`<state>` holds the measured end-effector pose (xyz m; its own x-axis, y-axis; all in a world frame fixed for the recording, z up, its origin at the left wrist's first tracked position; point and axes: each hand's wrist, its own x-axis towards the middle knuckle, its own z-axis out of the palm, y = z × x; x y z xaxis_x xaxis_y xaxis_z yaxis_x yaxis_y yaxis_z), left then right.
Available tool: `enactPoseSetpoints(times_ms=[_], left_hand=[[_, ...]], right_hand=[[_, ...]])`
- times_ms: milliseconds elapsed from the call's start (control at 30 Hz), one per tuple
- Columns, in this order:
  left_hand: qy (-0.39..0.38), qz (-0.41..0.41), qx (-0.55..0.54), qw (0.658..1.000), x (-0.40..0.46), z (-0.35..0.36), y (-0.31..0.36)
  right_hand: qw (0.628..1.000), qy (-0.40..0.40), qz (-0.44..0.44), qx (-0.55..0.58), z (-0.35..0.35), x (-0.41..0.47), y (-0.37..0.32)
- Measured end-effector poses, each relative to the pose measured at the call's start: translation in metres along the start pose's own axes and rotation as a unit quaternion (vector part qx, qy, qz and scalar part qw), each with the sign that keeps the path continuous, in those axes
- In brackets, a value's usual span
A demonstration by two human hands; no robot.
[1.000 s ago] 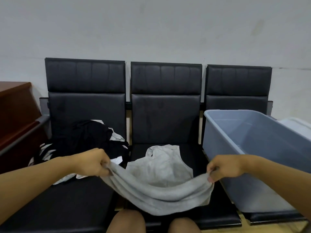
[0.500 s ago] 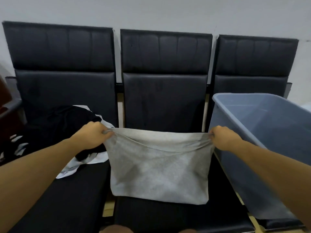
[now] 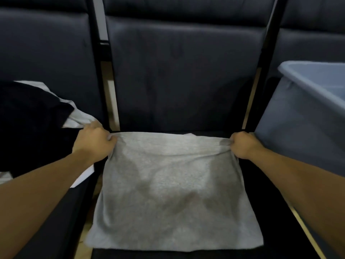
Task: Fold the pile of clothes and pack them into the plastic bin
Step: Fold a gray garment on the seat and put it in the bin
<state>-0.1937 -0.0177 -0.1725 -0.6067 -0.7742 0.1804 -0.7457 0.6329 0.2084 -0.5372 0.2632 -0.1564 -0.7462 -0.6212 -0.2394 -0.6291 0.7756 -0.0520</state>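
Observation:
A grey garment lies spread flat on the middle black seat, folded over into a rough square. My left hand grips its far left corner and my right hand grips its far right corner, both with curled fingers. A pile of black and white clothes sits on the left seat, beside my left hand. The grey-blue plastic bin stands on the right seat, its near wall just right of my right hand.
Three black padded chairs are joined in a row, with backrests rising behind the seats. Narrow gaps between the seats show a light floor below. The bin's inside is mostly out of frame.
The grey garment hung stretched between my hands above the seat; now it lies flat on the middle seat. The view has moved closer and lower.

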Motion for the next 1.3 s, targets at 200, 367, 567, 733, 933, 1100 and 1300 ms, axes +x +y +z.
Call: enactPoseSetpoints(times_ms=[200, 367, 567, 733, 933, 1100, 1300], left_hand=[[-0.010, -0.036, -0.006, 0.999, 0.007, 0.031, -0.009], [0.088, -0.056, -0.043, 0.994, -0.003, 0.034, 0.011], [0.052, 0.200, -0.167, 0.964, -0.065, 0.007, 0.100], [-0.177, 0.224, -0.047, 0.957, -0.151, 0.025, 0.146], [-0.267, 0.160, 0.008, 0.950, -0.161, 0.000, 0.140], [-0.358, 0.074, 0.051, 0.929, -0.156, -0.033, 0.129], [-0.319, -0.095, -0.011, 0.943, -0.168, -0.042, 0.128]], right_hand=[[0.977, 0.158, 0.004, 0.143, 0.032, 0.008, 0.007], [0.911, 0.296, -0.245, 0.148, 0.040, -0.008, -0.018], [0.898, 0.118, -0.414, 0.088, 0.045, -0.018, -0.081], [0.957, 0.010, -0.289, 0.009, 0.070, -0.033, -0.084], [0.993, 0.008, -0.110, 0.033, 0.081, -0.086, -0.084], [0.986, -0.073, 0.077, 0.127, 0.080, -0.145, -0.098], [0.919, -0.190, 0.197, 0.282, 0.059, -0.210, -0.127]])
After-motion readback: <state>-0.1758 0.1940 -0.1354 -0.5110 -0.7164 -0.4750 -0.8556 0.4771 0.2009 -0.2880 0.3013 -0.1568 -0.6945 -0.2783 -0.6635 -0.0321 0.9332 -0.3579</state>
